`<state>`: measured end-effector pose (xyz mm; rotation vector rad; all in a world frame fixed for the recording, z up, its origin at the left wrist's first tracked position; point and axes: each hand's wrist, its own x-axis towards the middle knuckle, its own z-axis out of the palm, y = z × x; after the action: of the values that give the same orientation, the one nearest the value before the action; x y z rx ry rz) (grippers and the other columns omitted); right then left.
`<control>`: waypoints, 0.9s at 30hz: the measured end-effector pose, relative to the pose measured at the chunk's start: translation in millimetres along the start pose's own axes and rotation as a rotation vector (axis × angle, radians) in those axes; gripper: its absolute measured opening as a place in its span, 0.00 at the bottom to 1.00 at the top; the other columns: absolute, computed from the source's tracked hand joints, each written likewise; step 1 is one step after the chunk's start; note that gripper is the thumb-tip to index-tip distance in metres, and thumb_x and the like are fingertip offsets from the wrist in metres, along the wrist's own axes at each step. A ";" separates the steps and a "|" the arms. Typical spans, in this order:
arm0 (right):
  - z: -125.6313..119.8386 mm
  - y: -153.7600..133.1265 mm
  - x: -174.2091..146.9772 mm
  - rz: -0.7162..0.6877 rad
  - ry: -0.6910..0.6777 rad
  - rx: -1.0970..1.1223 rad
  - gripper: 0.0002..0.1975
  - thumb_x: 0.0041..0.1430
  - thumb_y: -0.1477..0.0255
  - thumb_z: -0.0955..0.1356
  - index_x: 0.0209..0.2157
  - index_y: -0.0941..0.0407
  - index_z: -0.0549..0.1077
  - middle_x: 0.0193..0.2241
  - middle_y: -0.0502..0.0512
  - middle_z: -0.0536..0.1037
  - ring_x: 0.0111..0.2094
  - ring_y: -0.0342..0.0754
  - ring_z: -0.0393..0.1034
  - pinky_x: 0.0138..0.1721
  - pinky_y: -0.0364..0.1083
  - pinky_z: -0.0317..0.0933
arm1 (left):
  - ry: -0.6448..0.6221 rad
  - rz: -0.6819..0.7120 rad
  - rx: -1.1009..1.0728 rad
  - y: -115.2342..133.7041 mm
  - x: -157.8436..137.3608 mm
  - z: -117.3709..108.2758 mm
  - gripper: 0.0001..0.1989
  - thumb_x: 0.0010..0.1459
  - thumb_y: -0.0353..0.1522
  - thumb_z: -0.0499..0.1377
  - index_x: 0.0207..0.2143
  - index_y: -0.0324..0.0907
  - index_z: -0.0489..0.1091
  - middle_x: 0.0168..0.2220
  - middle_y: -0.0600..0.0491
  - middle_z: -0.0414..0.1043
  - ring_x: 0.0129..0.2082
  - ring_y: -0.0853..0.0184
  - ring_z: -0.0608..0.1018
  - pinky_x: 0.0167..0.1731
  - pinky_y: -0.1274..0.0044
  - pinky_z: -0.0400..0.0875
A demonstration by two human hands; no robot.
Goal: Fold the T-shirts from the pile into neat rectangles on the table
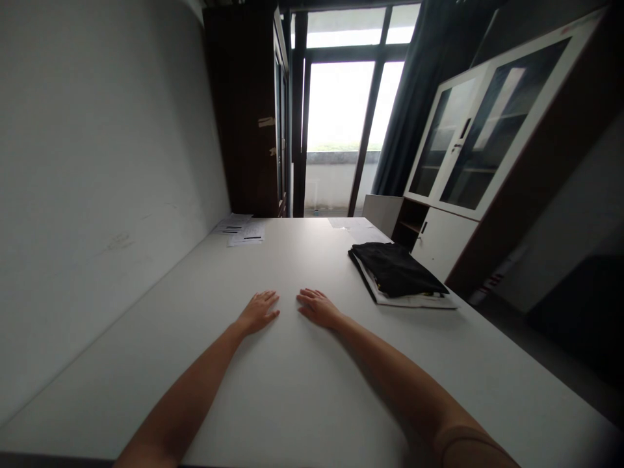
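My left hand lies palm down on the white table, fingers stretched out and thumb apart. A short gap to its right, my right hand rests flat on the same surface with its fingers extended. Neither hand holds anything. Nearest to my right hand, further right, is a folded black cloth lying on a stack of white sheets or boards. What else is under the cloth is hidden.
Printed papers lie at the table's far left, and more sheets at the far right. A wall borders the left side. Beyond stand a dark cabinet, a glazed door and a white-doored cabinet with one lower door open.
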<state>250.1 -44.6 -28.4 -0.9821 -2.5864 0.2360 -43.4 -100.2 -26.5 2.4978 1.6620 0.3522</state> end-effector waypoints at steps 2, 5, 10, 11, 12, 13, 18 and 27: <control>0.1 0.0 0.1 0.001 0.002 0.000 0.26 0.68 0.57 0.65 0.64 0.49 0.69 0.66 0.59 0.65 0.68 0.58 0.57 0.68 0.62 0.49 | -0.003 0.000 0.001 -0.3 0.0 -0.1 0.30 0.69 0.46 0.50 0.69 0.45 0.59 0.72 0.47 0.52 0.72 0.56 0.55 0.70 0.59 0.45; 0.8 0.4 -0.1 0.004 0.005 -0.002 0.26 0.68 0.57 0.64 0.64 0.48 0.69 0.66 0.59 0.66 0.68 0.58 0.57 0.68 0.61 0.50 | -0.004 -0.001 -0.001 -1.1 0.1 0.3 0.30 0.69 0.46 0.50 0.69 0.46 0.59 0.72 0.47 0.52 0.72 0.57 0.55 0.70 0.60 0.45; 0.9 0.2 -0.5 0.004 0.007 -0.004 0.26 0.69 0.56 0.64 0.64 0.48 0.68 0.66 0.59 0.66 0.68 0.57 0.57 0.68 0.61 0.49 | -0.003 0.001 -0.008 -1.9 0.5 1.5 0.30 0.69 0.47 0.51 0.69 0.46 0.59 0.72 0.48 0.52 0.72 0.57 0.55 0.70 0.60 0.45; 0.7 0.0 -0.5 0.003 0.004 -0.003 0.26 0.69 0.57 0.64 0.64 0.48 0.68 0.66 0.59 0.65 0.68 0.57 0.57 0.68 0.61 0.49 | -0.002 0.002 -0.008 -1.8 0.6 1.5 0.30 0.69 0.46 0.51 0.69 0.46 0.59 0.72 0.48 0.52 0.72 0.57 0.55 0.70 0.60 0.45; 0.5 -0.2 -0.4 0.003 0.000 -0.003 0.26 0.69 0.57 0.64 0.64 0.48 0.68 0.66 0.59 0.65 0.68 0.57 0.57 0.68 0.61 0.49 | -0.002 0.001 -0.007 -1.7 0.6 1.5 0.30 0.69 0.46 0.51 0.69 0.46 0.59 0.72 0.48 0.52 0.72 0.57 0.55 0.69 0.60 0.45; 0.3 -0.3 -0.3 0.004 -0.003 -0.003 0.26 0.68 0.57 0.64 0.64 0.48 0.68 0.66 0.59 0.65 0.68 0.57 0.57 0.68 0.61 0.49 | -0.002 -0.001 -0.006 -1.5 0.6 1.5 0.30 0.69 0.46 0.51 0.69 0.46 0.60 0.72 0.47 0.52 0.72 0.56 0.55 0.69 0.59 0.45; -0.2 -0.3 0.1 0.007 0.000 -0.003 0.25 0.68 0.57 0.65 0.64 0.48 0.69 0.66 0.59 0.66 0.68 0.57 0.57 0.68 0.61 0.49 | -0.007 -0.003 0.001 0.2 -0.3 0.0 0.30 0.69 0.46 0.51 0.69 0.46 0.59 0.72 0.48 0.52 0.72 0.56 0.55 0.70 0.59 0.45; -1.1 -1.4 -0.3 0.007 -0.002 0.009 0.26 0.68 0.57 0.64 0.64 0.49 0.69 0.66 0.60 0.65 0.68 0.58 0.57 0.68 0.61 0.49 | -0.010 -0.004 0.003 2.0 -0.5 -2.2 0.29 0.69 0.46 0.51 0.68 0.46 0.60 0.72 0.47 0.52 0.72 0.56 0.55 0.69 0.59 0.46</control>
<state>249.9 -45.8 -27.0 -0.9879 -2.5823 0.2503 -42.3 -101.5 -24.0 2.4936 1.6649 0.3372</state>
